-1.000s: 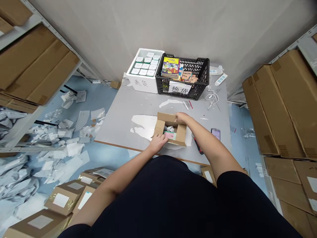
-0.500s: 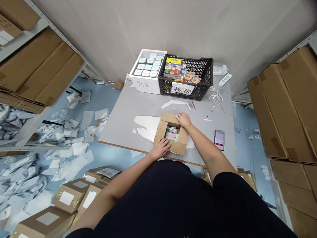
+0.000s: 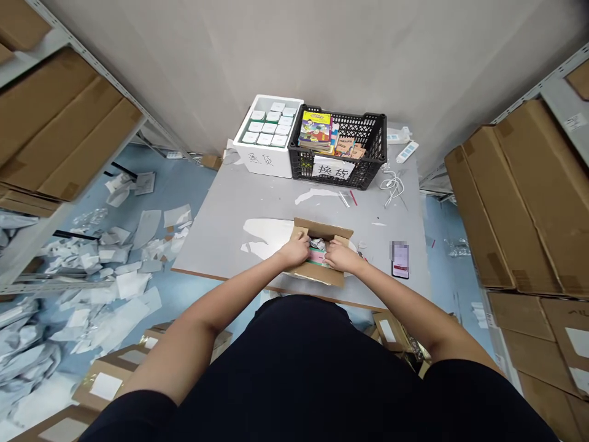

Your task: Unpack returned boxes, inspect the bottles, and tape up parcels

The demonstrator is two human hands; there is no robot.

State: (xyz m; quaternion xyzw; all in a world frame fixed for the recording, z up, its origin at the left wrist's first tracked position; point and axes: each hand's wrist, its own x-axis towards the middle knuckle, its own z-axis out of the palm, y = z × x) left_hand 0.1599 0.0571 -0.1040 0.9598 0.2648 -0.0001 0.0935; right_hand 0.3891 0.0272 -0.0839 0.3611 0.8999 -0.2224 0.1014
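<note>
An open cardboard box lies near the front edge of the grey table, flaps spread. Crumpled paper and a pink and green item show inside it. My left hand is closed on the box's left flap, fingertips at the opening. On the opposite side, my right hand has its fingers curled over the right flap, their tips reaching inside beside the pink and green item. Exactly what the right fingertips grip is hidden.
A white foam box of small white-topped boxes and a black crate with books stand at the table's back. A phone, cable and power strip lie right. Shelves of cartons flank both sides.
My left hand has moved up from the front flap to the left flap. My right hand has come down from the back corner to the right flap. The box's flaps have tilted up.
</note>
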